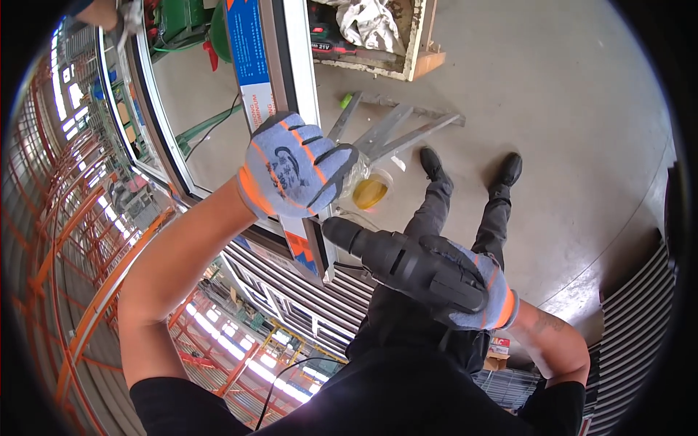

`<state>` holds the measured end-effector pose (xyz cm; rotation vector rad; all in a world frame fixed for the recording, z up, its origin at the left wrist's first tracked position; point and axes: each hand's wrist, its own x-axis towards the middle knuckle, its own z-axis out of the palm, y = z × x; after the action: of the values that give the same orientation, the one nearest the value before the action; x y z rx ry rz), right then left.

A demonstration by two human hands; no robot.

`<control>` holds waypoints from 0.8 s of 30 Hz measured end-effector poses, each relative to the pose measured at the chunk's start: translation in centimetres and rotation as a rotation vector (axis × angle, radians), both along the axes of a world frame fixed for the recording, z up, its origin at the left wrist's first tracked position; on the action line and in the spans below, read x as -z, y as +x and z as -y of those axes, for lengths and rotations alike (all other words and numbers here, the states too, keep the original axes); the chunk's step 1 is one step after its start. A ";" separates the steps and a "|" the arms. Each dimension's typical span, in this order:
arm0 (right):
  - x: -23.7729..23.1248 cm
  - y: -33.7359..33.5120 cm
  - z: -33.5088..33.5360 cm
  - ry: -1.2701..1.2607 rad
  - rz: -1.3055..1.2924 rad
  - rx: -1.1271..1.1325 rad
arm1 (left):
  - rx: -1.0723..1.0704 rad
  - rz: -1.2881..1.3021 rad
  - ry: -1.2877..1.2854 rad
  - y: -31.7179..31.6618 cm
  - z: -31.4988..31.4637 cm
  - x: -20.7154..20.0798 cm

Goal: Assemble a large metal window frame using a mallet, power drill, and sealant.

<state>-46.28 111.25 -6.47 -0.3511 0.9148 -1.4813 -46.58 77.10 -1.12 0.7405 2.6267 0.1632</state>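
My left hand (294, 167), in a blue-grey glove with orange lines, is closed over the edge of an aluminium window frame (302, 65). Printed protective film (247, 43) in blue, white and orange covers part of the frame's face. In my right hand (480, 280), gloved alike, is a black power drill (403, 261). Its chuck points left at the frame's edge, just below my left hand. Whether a bit touches the frame I cannot make out. Crumpled clear plastic (355, 174) shows beside my left fingers.
A worn wooden box (407, 62) at the top holds a white cloth (367, 25) and tools. Grey metal stand legs (385, 131) and a yellow round item (370, 192) are near my feet. Another person's hand (98, 13) is at top left. Striped profiles (632, 334) lie lower right.
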 end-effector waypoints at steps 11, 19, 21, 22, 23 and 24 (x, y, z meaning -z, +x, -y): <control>0.4 0.8 -0.7 0.004 0.007 0.063 | 0.190 0.171 -0.180 -0.5 0.6 -0.6; 1.4 -0.1 -0.5 0.011 0.067 0.000 | 0.199 0.112 -0.100 0.0 1.0 -0.7; 1.4 0.6 -0.7 0.019 0.146 0.021 | 0.205 0.109 -0.081 -0.1 1.1 -0.6; 1.4 0.8 -0.8 0.028 0.222 0.044 | 0.203 0.132 -0.098 -0.2 0.9 -0.7; 1.5 0.7 -0.8 0.026 0.223 0.043 | 0.202 0.155 -0.115 -0.3 0.8 -0.7; 1.5 0.6 -0.9 0.016 0.143 0.019 | 0.202 0.156 -0.117 -0.2 0.9 -0.7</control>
<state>-45.68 112.11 -7.98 -0.2221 0.8176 -1.4955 -46.73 76.20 -0.40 0.9071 2.3753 0.0082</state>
